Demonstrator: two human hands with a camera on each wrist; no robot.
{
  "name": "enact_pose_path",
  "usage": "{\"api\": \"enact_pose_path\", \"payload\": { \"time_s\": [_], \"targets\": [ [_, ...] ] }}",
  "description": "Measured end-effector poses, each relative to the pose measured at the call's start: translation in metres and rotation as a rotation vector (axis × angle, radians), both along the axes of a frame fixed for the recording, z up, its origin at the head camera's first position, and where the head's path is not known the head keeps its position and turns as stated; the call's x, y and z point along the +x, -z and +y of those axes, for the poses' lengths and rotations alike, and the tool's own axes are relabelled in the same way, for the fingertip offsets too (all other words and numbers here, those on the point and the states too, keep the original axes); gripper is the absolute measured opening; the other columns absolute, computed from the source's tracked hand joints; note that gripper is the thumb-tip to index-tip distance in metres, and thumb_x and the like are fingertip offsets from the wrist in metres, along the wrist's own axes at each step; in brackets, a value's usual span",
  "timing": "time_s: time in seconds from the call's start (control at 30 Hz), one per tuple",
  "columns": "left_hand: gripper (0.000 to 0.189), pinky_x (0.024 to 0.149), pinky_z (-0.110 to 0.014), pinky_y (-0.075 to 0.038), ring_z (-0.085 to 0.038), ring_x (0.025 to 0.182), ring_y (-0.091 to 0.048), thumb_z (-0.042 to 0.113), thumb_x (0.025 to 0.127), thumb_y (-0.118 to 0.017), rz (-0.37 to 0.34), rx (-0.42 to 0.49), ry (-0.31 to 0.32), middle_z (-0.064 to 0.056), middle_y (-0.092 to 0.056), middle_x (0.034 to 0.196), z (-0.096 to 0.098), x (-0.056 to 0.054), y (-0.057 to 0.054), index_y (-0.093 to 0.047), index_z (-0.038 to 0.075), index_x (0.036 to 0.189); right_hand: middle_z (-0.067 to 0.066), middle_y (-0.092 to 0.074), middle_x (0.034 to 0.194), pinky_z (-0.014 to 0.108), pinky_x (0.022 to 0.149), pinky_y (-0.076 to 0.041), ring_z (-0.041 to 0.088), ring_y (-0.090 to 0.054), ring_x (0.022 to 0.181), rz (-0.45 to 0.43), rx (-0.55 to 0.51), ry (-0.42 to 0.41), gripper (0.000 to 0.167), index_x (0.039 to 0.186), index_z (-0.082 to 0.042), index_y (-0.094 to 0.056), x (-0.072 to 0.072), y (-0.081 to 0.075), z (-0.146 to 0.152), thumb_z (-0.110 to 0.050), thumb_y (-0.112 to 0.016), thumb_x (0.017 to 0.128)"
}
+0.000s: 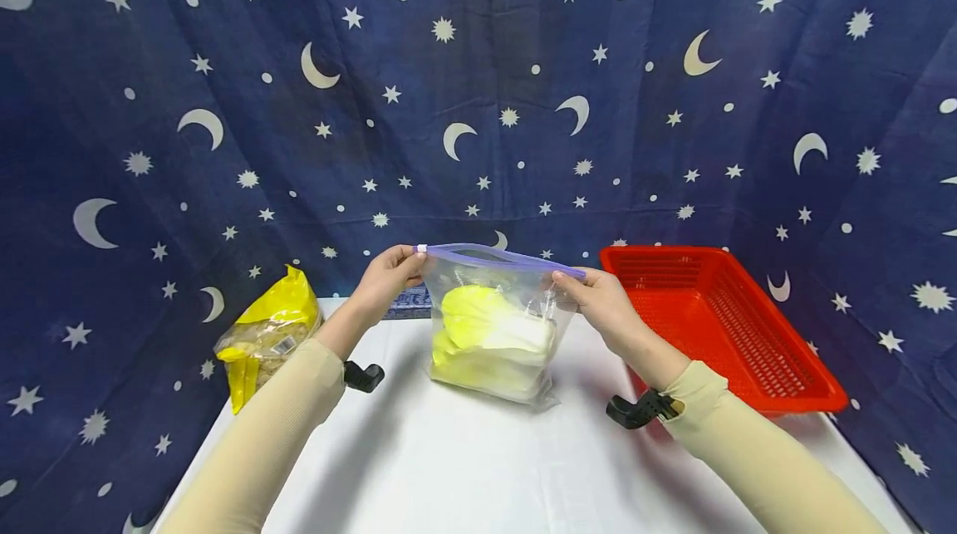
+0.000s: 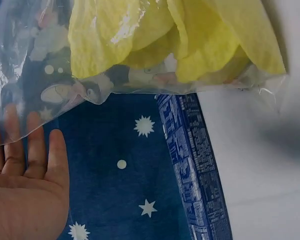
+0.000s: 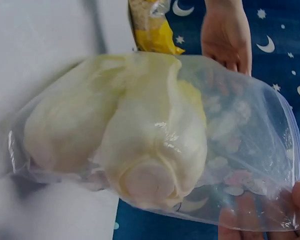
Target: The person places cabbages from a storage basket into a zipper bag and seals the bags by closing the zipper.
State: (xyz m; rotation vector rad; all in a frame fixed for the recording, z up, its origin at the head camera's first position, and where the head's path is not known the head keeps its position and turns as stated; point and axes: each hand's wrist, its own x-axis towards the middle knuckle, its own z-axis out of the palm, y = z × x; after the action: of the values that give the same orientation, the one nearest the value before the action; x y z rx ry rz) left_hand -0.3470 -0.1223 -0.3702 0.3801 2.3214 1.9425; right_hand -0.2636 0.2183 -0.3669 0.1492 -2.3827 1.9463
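Pinching a clear plastic zip bag [image 1: 443, 278] by both upper corners, at the centre of the frame, over a white table [image 1: 456, 476]. Gripping the upper left corner between thumb and fingers of the left hand [image 1: 389, 275], just beside a small white slider [image 1: 421, 248]; pinching the upper right corner with the right hand [image 1: 601, 301], thumb on the near side. To be judged the deciding relation: a purple zip strip [image 1: 546, 265], stretched from hand to hand, sloping slightly down to the right, with slider at the left hand's end and well apart from the right hand. Bowed apart around the middle, apparently leaving an open mouth.

Filled low, beneath both hands, with two pale yellow and white leafy vegetable heads [image 3: 152, 130], told apart in the right wrist view. Lying with long axes roughly left to right across the head view, yellow leaf tips toward the left hand, thick white bases toward the right. Seen through thin, glossy film, slack above and creased at lower right; impossible to tell whether touching the table.
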Motion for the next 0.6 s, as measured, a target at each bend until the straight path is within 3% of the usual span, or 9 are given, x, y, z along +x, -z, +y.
{"api": "enact_pose_path", "payload": {
  "time_s": [0.17,0.33,0.6],
  "targets": [
    [0.033,0.103,-0.041,-0.052,-0.024,0.111,-0.065,0.024,0.107,-0.055,-0.001,0.071,-0.009,-0.016,-0.066,0.124,-0.002,0.009,0.005,-0.056,-0.004,0.125,0.015,-0.074,0.114,0.036,0.093,-0.057,0.019,-0.072,0.097,-0.001,-0.027,0.001,0.045,0.132,0.008,-0.064,-0.006,-0.006,0.007,-0.025,-0.067,0.101],
    [0.033,0.102,-0.04,-0.052,-0.018,0.104,-0.065,0.026,0.106,-0.058,0.003,0.088,-0.016,-0.013,-0.068,0.117,-0.003,0.019,0.006,-0.057,-0.003,0.123,0.003,-0.077,0.104,0.028,0.089,-0.058,0.013,-0.07,0.091,-0.023,-0.034,0.042,0.049,0.129,0.007,-0.066,-0.012,-0.008,0.015,-0.03,-0.072,0.098],
    [0.029,0.098,-0.036,-0.054,-0.017,0.097,-0.067,0.026,0.104,-0.062,0.012,0.095,-0.066,-0.006,-0.071,0.105,-0.006,0.028,0.009,-0.062,0.0,0.116,0.005,-0.077,0.107,0.027,0.088,-0.057,0.016,-0.072,0.091,-0.007,-0.049,-0.008,0.05,0.132,0.006,-0.064,-0.019,-0.003,0.022,-0.032,-0.068,0.1]
  ]
}}
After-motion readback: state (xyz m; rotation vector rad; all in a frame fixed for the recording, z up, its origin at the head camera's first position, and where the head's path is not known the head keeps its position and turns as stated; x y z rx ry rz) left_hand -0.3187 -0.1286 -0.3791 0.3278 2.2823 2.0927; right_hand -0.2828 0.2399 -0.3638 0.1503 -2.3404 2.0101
